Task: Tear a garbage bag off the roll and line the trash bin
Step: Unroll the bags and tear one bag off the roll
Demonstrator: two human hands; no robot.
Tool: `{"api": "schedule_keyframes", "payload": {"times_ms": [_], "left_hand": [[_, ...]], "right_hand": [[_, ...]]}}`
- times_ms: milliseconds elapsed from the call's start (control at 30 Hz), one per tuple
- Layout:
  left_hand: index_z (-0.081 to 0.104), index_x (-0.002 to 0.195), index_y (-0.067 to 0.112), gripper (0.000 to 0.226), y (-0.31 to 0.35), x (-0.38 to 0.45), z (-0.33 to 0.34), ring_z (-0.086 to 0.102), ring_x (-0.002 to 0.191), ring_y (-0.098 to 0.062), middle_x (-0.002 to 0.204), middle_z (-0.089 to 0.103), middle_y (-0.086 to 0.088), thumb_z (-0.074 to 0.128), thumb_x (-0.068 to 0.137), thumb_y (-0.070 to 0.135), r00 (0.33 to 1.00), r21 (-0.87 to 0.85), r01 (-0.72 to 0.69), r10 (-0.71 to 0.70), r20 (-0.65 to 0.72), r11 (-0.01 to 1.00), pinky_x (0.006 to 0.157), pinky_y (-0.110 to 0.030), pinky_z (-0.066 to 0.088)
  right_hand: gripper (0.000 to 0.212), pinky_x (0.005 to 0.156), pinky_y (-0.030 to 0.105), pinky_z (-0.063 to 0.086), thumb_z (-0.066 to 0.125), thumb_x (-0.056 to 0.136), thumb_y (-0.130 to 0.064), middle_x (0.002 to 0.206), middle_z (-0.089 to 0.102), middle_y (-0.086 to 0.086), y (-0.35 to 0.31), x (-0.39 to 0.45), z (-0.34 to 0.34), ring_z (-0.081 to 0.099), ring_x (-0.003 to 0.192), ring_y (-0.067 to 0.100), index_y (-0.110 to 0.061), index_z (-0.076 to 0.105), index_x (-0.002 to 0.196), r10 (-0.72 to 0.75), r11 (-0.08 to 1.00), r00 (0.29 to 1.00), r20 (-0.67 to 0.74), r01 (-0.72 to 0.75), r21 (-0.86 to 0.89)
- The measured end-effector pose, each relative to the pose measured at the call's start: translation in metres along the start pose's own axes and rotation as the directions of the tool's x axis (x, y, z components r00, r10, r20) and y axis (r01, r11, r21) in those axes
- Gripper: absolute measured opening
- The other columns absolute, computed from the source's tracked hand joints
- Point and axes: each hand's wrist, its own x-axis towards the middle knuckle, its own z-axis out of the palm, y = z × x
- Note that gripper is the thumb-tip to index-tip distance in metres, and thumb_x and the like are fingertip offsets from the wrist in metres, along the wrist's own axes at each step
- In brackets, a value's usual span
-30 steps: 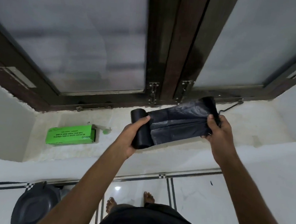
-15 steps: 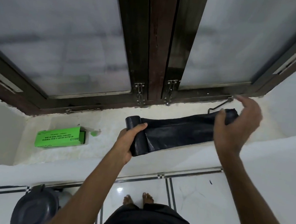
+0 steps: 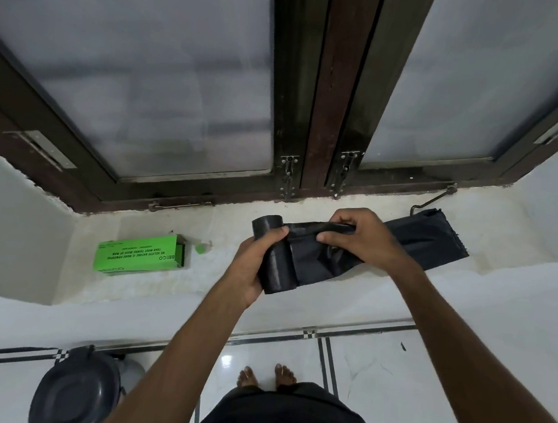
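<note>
Black plastic is what I have hold of: my left hand is wrapped around the roll, and my right hand, which half a second ago was out at the far right end of the unrolled bag, has come in and pinched the sheet just beside the roll. That tail now lies slack on the window sill. I judge the tear comes next. The bin waits on the floor, near left, unlined.
</note>
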Motion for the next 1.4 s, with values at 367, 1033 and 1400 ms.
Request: {"api": "schedule_keyframes", "payload": {"times_ms": [367,1033,1400], "left_hand": [[0.069,0.112,0.01,0.036,0.006,0.006,-0.026,0.07,0.094,-0.028,0.105,0.075,-0.012,0.078,0.082,0.029,0.999,-0.034,0.013,-0.015,-0.047,0.999,0.073,-0.036,0.058],[0.066,0.109,0.016,0.022,0.007,0.005,0.032,0.072,0.093,-0.017,0.104,0.074,-0.005,0.07,0.09,0.027,0.983,0.162,-0.186,0.183,0.033,0.969,0.074,-0.027,0.058],[0.061,0.106,0.014,0.02,0.016,-0.012,0.035,0.066,0.075,-0.025,0.085,0.067,-0.009,0.069,0.091,0.024,0.956,0.107,-0.283,0.271,0.113,0.953,0.079,-0.041,0.059]], "right_hand": [[0.016,0.07,0.032,0.053,0.082,0.074,-0.031,0.079,0.071,-0.006,0.009,-0.008,-0.045,0.066,0.078,0.011,-0.02,0.071,0.078,-0.003,0.974,0.978,-0.209,-0.045,-0.224],[0.032,0.083,0.028,0.046,0.07,0.086,-0.037,0.104,0.068,-0.011,-0.012,0.019,-0.005,0.061,0.098,0.006,-0.031,0.066,0.118,-0.055,0.96,0.973,0.224,0.113,-0.254],[0.011,0.064,0.027,0.038,0.063,0.09,-0.029,0.087,0.072,0.005,0.014,0.026,0.011,0.065,0.085,0.03,-0.024,0.072,0.09,0.01,0.806,0.984,-0.175,-0.112,-0.582]]}}
